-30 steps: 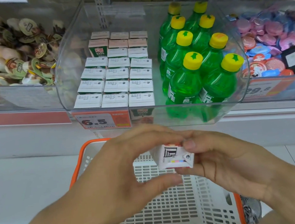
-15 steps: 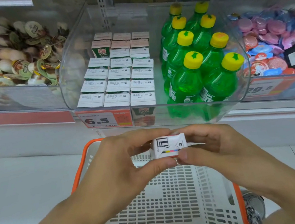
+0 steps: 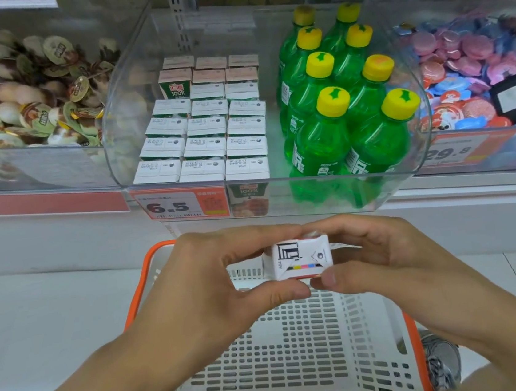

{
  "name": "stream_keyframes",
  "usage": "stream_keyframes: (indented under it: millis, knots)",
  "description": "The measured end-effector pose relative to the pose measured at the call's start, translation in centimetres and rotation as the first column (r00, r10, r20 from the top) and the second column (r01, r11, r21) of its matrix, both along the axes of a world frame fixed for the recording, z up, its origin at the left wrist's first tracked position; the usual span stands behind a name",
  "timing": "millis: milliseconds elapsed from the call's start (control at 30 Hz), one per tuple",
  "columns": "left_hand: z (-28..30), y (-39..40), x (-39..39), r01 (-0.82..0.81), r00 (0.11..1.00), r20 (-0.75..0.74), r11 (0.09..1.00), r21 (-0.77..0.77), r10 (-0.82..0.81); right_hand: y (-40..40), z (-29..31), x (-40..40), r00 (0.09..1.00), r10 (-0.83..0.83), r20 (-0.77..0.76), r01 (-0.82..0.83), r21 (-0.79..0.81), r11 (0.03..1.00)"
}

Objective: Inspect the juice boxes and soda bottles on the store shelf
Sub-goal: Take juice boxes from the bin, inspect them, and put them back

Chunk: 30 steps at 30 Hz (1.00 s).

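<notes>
A small white juice box shows its base, printed with black marks and a colour strip, toward me. My left hand pinches its left side between thumb and fingers. From the other side my right hand pinches it the same way. Both hold it in front of the shelf, above a basket. On the shelf, a clear bin holds several rows of juice boxes on its left and several green soda bottles with yellow caps on its right.
A white basket with an orange rim sits below my hands. A bin of foil-lidded cups is at the left, a bin of pink and blue cups at the right. Orange price tags hang on the shelf edge.
Both hands have lifted the juice box a little toward the shelf and tilted it, so its printed base now faces me squarely.
</notes>
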<state>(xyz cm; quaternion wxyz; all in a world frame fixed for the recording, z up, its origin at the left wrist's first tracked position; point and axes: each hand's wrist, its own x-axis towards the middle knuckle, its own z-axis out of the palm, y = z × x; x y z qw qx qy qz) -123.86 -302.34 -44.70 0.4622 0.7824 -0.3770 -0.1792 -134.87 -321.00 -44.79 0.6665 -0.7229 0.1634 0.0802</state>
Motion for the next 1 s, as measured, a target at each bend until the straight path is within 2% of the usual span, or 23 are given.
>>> stream_keyframes:
  millis: [67,133,167,233,300,400,467,500,567,633,667,700,733,767,900,1000]
  knots:
    - [-0.1,0.0,0.0,0.028,0.998,0.051,1.000,0.003,-0.029,0.1,-0.1,-0.1,1.000,-0.010,0.015,0.010,0.003,1.000]
    - [-0.2,-0.1,0.0,0.009,0.998,0.058,0.998,-0.067,-0.005,0.2,-0.2,0.0,0.999,-0.011,0.050,0.012,-0.014,1.000]
    - [-0.3,-0.1,0.0,-0.029,1.000,0.009,0.991,-0.131,0.030,0.2,-0.3,0.0,0.997,-0.012,0.077,0.015,-0.037,0.999]
    - [-0.2,-0.4,0.0,-0.146,0.975,-0.205,0.948,-0.283,0.089,0.0,-0.5,0.1,0.991,-0.046,0.127,0.055,-0.062,0.997]
    - [0.0,-0.5,0.4,-0.280,0.899,-0.427,0.873,-0.399,0.093,-0.1,-0.9,0.3,0.981,-0.068,0.180,0.074,-0.029,0.997]
    - [0.0,-0.1,1.1,-0.377,0.788,-0.616,0.799,-0.469,0.010,0.2,-1.2,1.0,0.961,-0.103,0.258,0.039,0.243,0.969]
    - [0.4,-0.2,1.2,-0.400,0.744,-0.668,0.786,-0.471,-0.022,0.8,-1.1,1.5,0.938,-0.153,0.311,0.025,0.379,0.925]
    - [0.6,-0.2,1.3,-0.393,0.752,-0.659,0.792,-0.468,-0.016,1.2,-1.0,1.8,0.921,-0.187,0.341,0.036,0.403,0.914]
    - [1.2,0.0,1.9,-0.313,0.850,-0.526,0.839,-0.444,0.039,1.9,-0.9,2.3,0.872,-0.290,0.393,0.110,0.421,0.900]
    - [1.8,0.9,3.4,-0.191,0.971,-0.195,0.935,-0.299,0.136,2.7,-0.9,3.0,0.785,-0.427,0.449,0.235,0.423,0.875]
    - [1.9,1.6,4.4,-0.188,0.980,0.028,0.965,-0.184,0.196,3.2,-0.8,3.5,0.730,-0.484,0.482,0.299,0.411,0.861]
    - [2.0,2.2,5.6,-0.227,0.938,0.249,0.970,-0.089,0.242,3.6,-0.5,4.2,0.676,-0.521,0.521,0.363,0.380,0.851]
    - [2.0,2.8,6.9,-0.275,0.874,0.410,0.961,-0.029,0.263,3.9,0.0,5.0,0.631,-0.536,0.561,0.421,0.333,0.844]
    - [1.9,3.1,7.9,-0.314,0.831,0.486,0.949,0.010,0.270,4.1,0.6,6.0,0.598,-0.535,0.596,0.470,0.280,0.837]
    - [0.5,3.6,10.4,-0.358,0.772,0.586,0.930,0.081,0.246,4.0,1.8,12.6,0.555,-0.475,0.683,0.564,0.111,0.818]
    - [0.6,3.6,10.5,-0.363,0.809,0.526,0.927,0.095,0.263,2.9,0.8,18.8,0.600,-0.373,0.708,0.599,-0.089,0.796]
